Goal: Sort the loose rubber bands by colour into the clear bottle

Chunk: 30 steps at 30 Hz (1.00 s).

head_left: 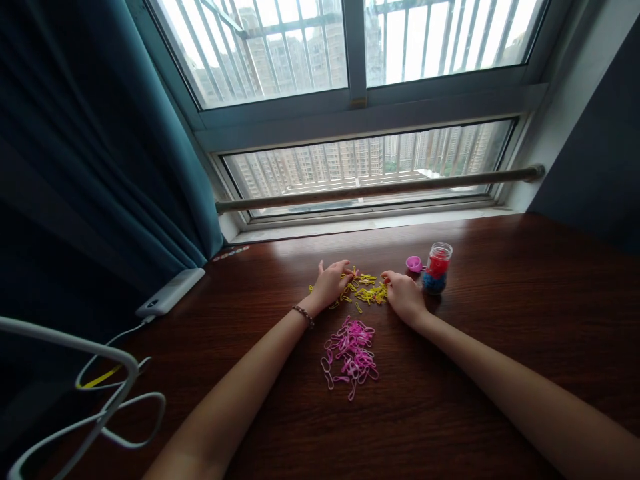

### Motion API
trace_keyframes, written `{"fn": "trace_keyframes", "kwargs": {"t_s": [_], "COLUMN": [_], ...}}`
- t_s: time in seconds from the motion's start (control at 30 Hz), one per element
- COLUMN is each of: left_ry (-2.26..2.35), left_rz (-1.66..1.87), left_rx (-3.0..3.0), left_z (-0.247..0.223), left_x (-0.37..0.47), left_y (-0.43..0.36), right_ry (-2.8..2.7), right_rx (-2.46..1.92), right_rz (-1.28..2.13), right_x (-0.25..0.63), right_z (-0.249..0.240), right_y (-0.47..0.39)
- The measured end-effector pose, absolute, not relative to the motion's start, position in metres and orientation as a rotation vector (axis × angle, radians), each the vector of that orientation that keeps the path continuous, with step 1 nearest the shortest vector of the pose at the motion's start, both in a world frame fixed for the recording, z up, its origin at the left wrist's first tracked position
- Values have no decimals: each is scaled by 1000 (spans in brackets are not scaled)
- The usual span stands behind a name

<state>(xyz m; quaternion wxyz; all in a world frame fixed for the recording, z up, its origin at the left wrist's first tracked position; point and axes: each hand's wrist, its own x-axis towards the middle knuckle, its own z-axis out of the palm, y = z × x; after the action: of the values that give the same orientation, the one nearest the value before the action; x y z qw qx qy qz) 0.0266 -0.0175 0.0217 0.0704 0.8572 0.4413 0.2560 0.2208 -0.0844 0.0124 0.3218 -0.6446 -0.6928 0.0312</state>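
Observation:
Small yellow plastic pin-shaped clips [373, 295], like stitch markers, lie in a loose pile between my two hands. My left hand [329, 283], with a braided bracelet at the wrist, rests at the pile's left side, its fingers apart. A bit of pink shows among the yellow just by its fingertips. At the right edge of the pile is my right hand [405, 297], its fingers curled together; what they hold, if anything, is hidden. Nearer to me sits a heap of pink clips [354, 350] of the same shape.
A clear jar [437, 270] with red and blue contents stands right of my right hand, beside a pink round lid or cup [414, 264]. A white power strip [171, 292] with cables lies left by the blue curtain [150, 167]. Behind the wooden table is a window.

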Motion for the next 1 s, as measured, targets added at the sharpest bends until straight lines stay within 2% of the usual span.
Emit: {"fn": "trace_keyframes", "kwargs": {"t_s": [0.23,0.53,0.8,1.0], "left_ry": [1383,1407,1355,1271], "left_rz": [875,738,966,1128], "left_rx": [2553,2619,2502,2357], "left_z": [26,26,40,32], "left_x": [24,33,8,-13], "left_y": [-11,-6,-33,-61], "right_ry": [-1740,-1571,-1465,-1385], "right_rx": [-1479,-1276,-1173,-1086], "right_rz": [221,235,443,606], "right_x": [221,220,218,215], "right_z": [9,16,11,8], "right_y": [-79,-80,-78,-76]}}
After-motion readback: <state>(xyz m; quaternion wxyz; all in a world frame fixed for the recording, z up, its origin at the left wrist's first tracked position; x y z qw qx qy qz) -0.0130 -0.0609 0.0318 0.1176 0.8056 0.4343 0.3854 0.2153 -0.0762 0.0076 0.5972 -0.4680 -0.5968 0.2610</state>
